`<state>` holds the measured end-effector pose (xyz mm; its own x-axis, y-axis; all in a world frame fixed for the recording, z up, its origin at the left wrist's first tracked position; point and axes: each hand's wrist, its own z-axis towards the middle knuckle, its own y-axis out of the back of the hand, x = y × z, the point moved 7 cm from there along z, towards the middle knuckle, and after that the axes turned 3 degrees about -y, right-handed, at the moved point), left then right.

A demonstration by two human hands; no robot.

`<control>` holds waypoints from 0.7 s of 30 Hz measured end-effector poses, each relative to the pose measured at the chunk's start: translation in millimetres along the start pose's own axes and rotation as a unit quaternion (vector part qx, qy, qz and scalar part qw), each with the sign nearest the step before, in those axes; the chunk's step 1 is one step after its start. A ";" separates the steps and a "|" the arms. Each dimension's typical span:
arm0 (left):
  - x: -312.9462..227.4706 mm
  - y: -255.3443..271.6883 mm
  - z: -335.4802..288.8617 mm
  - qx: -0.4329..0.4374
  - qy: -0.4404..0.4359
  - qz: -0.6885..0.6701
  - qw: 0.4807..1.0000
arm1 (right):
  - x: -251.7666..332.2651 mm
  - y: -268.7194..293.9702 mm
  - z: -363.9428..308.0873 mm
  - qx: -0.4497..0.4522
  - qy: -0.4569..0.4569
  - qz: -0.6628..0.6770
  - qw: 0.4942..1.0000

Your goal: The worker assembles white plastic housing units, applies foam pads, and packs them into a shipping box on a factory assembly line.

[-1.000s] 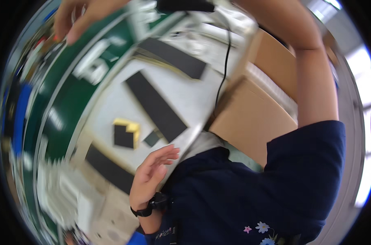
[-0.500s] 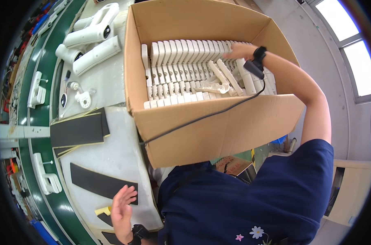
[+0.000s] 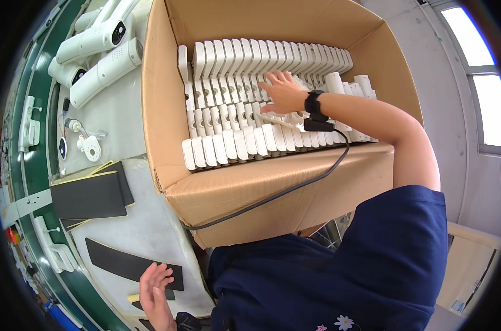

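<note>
My right hand [image 3: 286,95] reaches into the cardboard box [image 3: 261,193], palm down with its fingers spread over the loose white plastic shells [image 3: 286,119]. It seems to touch them, though the palm hides part of the contact. Around it, white plastic housings [image 3: 228,60] stand packed on edge in rows. My left hand [image 3: 156,292] hovers with loosely bent, parted fingers by the end of a black strip [image 3: 126,262] on the work table [image 3: 140,220]. Nothing shows in that hand. Each wrist wears a black band, and a cable runs from the right one across the box front.
Finished white handheld devices [image 3: 96,52] lie at the table's far left, near a small wired part [image 3: 89,148]. Black sheets with yellow backing [image 3: 90,193] are stacked closer. A green conveyor [image 3: 76,292] with white parts runs along the left. A wall with windows [image 3: 490,99] stands right.
My right hand has moved leftward and nearer, from the back right rows to the loose shells mid-box. The view has shifted, with the box appearing larger. My left hand stays by the black strip.
</note>
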<state>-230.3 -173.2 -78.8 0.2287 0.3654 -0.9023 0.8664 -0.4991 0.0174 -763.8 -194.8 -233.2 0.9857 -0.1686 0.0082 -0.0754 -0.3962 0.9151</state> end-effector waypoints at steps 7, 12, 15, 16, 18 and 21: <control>-1.2 -3.4 6.8 0.006 0.000 -0.006 1.000 | 1.8 -13.0 -14.2 0.122 -0.129 -0.002 0.984; 4.2 -5.6 13.5 -0.004 0.011 -0.018 1.000 | 13.1 -40.4 -22.6 0.243 -0.106 -0.030 0.964; 4.7 -7.5 14.4 0.010 0.009 -0.031 0.999 | 6.2 -34.9 -41.0 0.250 -0.066 -0.080 0.963; 7.4 -5.1 14.0 0.001 0.014 -0.033 0.999 | 4.8 -31.7 -43.5 0.181 -0.070 -0.123 0.973; 11.1 -2.1 12.9 -0.008 0.019 -0.038 0.999 | -4.8 -33.6 -48.6 0.110 -0.073 -0.167 0.977; 15.1 1.2 9.6 -0.024 0.022 -0.049 0.998 | -44.9 -17.7 -51.7 0.012 -0.180 -0.233 0.956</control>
<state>-230.2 -175.8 -96.6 0.1609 0.4449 -0.8810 0.9051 -0.4225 -0.0481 -798.9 -133.6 -228.8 0.7978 -0.2655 -0.5413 0.3517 -0.5244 0.7755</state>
